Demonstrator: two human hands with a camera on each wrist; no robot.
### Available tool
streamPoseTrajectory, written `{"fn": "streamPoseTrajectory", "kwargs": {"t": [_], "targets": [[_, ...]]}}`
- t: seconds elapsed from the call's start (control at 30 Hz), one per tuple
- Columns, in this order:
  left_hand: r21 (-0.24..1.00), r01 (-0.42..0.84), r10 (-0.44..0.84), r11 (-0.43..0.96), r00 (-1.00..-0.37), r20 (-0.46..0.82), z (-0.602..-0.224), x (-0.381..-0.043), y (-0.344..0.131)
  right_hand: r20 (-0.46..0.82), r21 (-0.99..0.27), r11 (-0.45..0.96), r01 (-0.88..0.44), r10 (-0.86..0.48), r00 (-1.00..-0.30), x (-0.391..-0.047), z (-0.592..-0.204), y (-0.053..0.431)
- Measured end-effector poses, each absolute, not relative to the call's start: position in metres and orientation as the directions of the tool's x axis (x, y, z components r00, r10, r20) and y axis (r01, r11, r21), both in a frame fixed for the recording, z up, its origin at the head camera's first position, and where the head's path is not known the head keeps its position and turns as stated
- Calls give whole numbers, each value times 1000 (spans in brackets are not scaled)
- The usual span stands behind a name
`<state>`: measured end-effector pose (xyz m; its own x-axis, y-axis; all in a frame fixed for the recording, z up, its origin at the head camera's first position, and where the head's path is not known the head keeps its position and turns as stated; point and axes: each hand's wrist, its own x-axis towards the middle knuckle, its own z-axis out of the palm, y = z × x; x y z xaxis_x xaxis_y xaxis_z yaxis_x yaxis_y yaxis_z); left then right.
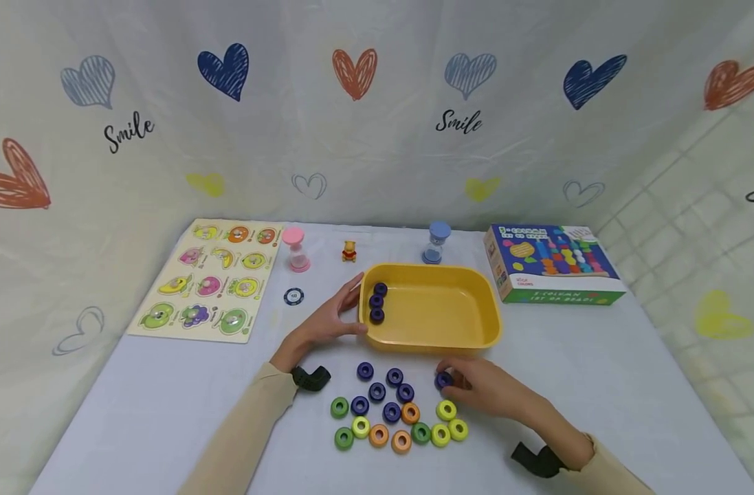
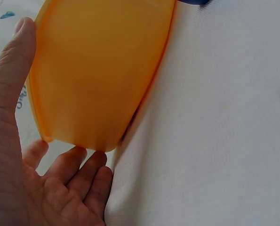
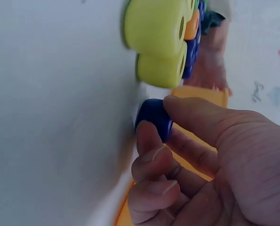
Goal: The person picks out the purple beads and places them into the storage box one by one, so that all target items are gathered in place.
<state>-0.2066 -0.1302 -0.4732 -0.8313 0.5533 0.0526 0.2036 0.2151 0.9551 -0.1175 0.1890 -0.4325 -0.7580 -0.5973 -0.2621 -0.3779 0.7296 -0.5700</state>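
Observation:
My right hand point(image 1: 484, 386) pinches a dark blue ring bead point(image 3: 154, 118) between thumb and fingers, low over the cloth beside the near wall of the yellow tray point(image 1: 438, 340). My left hand point(image 1: 327, 317) is spread at the tray's left end. There its fingertips touch the end wall and the thumb lies along one side, as the left wrist view shows. Inside the tray, three dark blue beads point(image 1: 376, 301) line its left side. On the cloth in front lie several more dark blue beads point(image 1: 377, 392), with green beads point(image 1: 344, 438), orange beads point(image 1: 401, 442) and yellow beads point(image 1: 440, 435).
Behind the tray stand a pink sand timer point(image 1: 296, 249), a small bear figure point(image 1: 349, 251) and a blue sand timer point(image 1: 436, 242). A fruit puzzle board point(image 1: 218, 282) and a poker chip point(image 1: 293, 296) lie left. The toy box point(image 1: 552, 265) sits at the right.

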Motion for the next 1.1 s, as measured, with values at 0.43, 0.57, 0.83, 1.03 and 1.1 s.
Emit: {"fn": "streamPoseTrajectory", "kwargs": {"t": [0.43, 0.57, 0.83, 1.03, 1.1], "targets": [[955, 213, 562, 208, -825, 62, -462, -201, -130, -304, -684, 677, -273, -604, -737, -121, -433, 220], [952, 211, 564, 220, -824, 52, -464, -203, -131, -329, -674, 682, -285, -622, -711, -121, -424, 227], [951, 202, 527, 235, -848, 50, -486, -211, -130, -366, -654, 698, -291, -630, -685, -126, -388, 229], [958, 188, 547, 214, -836, 42, -474, -206, -130, -343, -633, 698, -334, -640, -687, -138, -363, 226], [962, 186, 559, 203, -828, 42, -468, -204, -130, -333, -622, 700, -351, -642, -690, -145, -357, 223]]}}
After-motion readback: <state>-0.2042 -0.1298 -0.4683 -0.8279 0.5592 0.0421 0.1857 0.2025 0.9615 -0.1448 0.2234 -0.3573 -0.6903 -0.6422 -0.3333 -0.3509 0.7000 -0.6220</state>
